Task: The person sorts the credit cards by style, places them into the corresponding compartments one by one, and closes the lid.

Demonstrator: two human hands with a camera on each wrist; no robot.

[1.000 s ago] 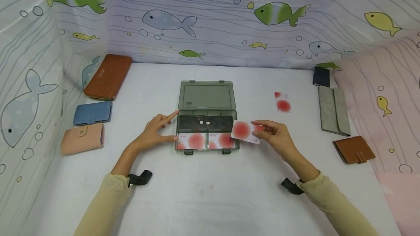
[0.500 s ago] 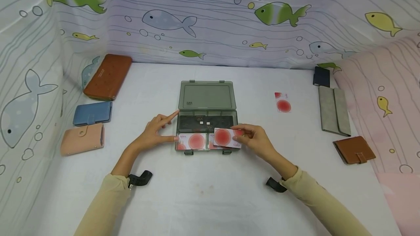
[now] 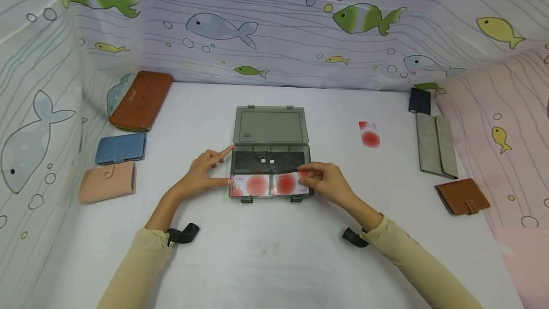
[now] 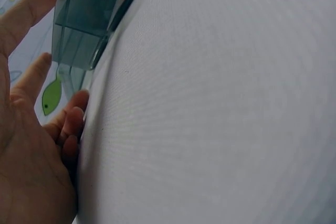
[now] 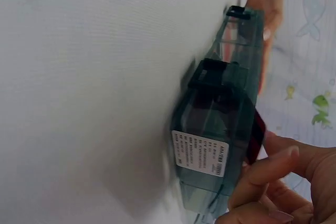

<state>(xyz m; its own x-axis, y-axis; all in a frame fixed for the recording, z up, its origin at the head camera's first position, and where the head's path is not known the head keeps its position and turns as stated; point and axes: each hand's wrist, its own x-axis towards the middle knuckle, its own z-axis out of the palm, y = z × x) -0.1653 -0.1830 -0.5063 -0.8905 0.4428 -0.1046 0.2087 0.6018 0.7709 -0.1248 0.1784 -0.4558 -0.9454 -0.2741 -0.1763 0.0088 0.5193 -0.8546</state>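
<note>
A translucent grey-green plastic case lies with its lid flipped back on the white table. Black cards marked VIP fill its rear compartments. In the front left compartment lies a white card with a red circle. My right hand pinches a similar red-and-white card by its right end, over the front right compartment. In the right wrist view that card tilts at the case's rim. My left hand touches the case's left side with thumb and forefinger spread; the left wrist view shows its fingertips at the wall.
Another red-and-white card lies right of the case. On the left are a brown wallet, a blue one and a pink one. A grey wallet, a brown wallet and a dark one line the right.
My right hand has brought its card left from beside the case to over the front right compartment and lowered it there. The left hand has stayed still.
</note>
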